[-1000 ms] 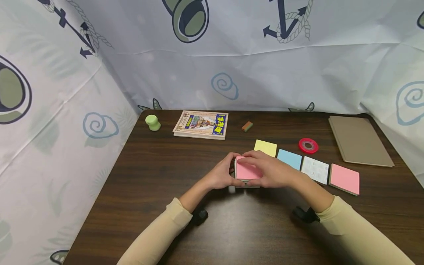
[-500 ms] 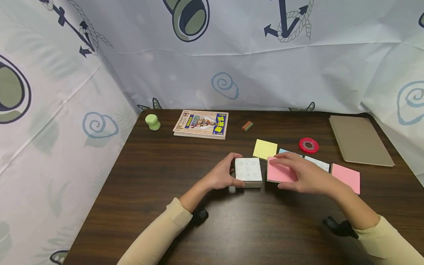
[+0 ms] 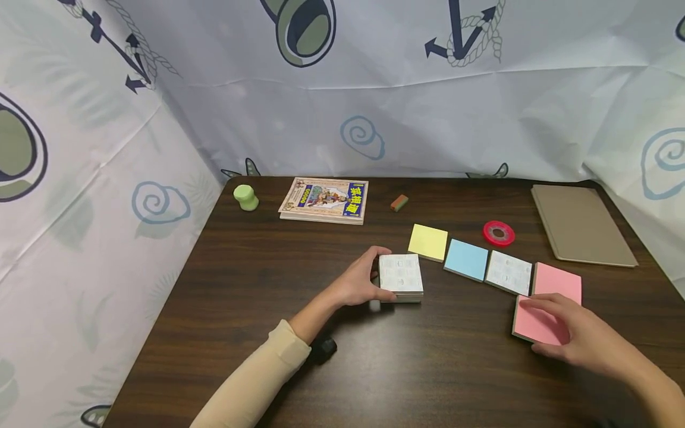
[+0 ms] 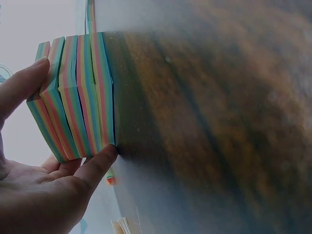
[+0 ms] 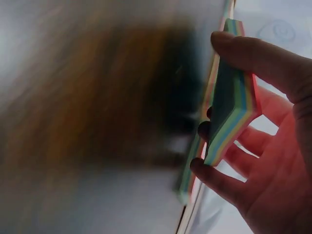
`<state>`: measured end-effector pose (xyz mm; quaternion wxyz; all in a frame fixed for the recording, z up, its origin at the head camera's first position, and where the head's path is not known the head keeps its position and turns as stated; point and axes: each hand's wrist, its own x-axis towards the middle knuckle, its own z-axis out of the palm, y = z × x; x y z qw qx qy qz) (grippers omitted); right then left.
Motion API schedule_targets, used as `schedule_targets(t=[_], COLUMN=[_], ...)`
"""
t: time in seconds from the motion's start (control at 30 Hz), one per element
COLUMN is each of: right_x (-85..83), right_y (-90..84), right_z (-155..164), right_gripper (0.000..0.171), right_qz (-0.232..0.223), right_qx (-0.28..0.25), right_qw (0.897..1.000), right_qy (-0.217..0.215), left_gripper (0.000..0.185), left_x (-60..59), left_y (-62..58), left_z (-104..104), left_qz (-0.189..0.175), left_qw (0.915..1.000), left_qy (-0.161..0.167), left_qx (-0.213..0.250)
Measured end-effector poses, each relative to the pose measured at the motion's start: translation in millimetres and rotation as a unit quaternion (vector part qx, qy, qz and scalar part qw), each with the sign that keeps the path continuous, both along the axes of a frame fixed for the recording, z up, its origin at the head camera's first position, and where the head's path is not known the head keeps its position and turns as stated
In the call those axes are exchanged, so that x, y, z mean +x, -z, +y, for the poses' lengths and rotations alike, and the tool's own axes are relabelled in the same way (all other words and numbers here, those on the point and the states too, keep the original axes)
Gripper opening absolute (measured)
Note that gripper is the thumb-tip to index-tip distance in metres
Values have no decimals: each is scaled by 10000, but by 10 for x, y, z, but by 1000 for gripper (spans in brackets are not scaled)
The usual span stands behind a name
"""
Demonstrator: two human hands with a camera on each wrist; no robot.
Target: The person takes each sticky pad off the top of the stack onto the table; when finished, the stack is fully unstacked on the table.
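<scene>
My left hand [image 3: 355, 282] rests around a stack of sticky note pads [image 3: 401, 274], thumb at the near side and fingers at the far side. A white patterned sheet tops that stack; the left wrist view shows several pads with rainbow-striped edges [image 4: 73, 102]. At the right, my right hand [image 3: 588, 336] grips a pink-topped sticky note pad [image 3: 537, 321] by opposite edges. In the right wrist view the pad [image 5: 234, 112] is tilted, dark underside showing. Close behind it lies another pink pad [image 3: 559, 278], at the end of a row with white [image 3: 508, 273], blue [image 3: 465, 260] and yellow [image 3: 428, 242] pads.
Behind the row lie a red ring-shaped roll [image 3: 498, 234] and a flat tan board [image 3: 583, 226]. Toward the back edge are a small orange-and-green block [image 3: 399, 203], a colourful booklet [image 3: 323, 201] and a green knob-shaped object [image 3: 246, 197].
My right hand has lifted the pink pad off the stack and carried it right, to the front of the row's pink pad. My left hand has stayed at the stack.
</scene>
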<state>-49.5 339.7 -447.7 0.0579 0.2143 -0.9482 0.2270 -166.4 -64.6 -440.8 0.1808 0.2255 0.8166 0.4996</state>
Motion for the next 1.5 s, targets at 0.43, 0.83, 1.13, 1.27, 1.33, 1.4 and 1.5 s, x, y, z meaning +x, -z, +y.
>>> schedule_targets(t=[0.43, 0.83, 1.13, 1.27, 1.33, 1.4, 1.5], right_x=[81, 75, -112, -307, -415, -531, -698], right_y=[136, -128, -553, -573, -556, -529, -473], right_z=[208, 114, -488, -848, -1021, -1192, -1429], right_gripper=[79, 70, 54, 52, 54, 58, 65], right_qz=[379, 411, 129, 60, -18, -52, 7], right_qx=[388, 889, 853, 778, 700, 555, 385], right_qw=[9985, 9950, 9959, 9936, 9926, 9910, 9875], right_qy=[85, 209, -269, -814, -994, -1213, -1526], left_gripper=[86, 86, 88, 88, 87, 87, 87], left_x=[6, 3, 5, 4, 4, 3, -2], left_y=[-19, -8, 0, 6, 9, 13, 10], left_z=[-2, -22, -34, -28, -24, -22, -23], left_qz=[-1, 90, 68, 81, 79, 92, 129], left_qw=[10000, 9999, 10000, 10000, 10000, 10000, 9999], left_qy=[61, 1, 39, 28, 33, 37, 58], left_qx=[64, -84, -29, 8, 15, 0, -4])
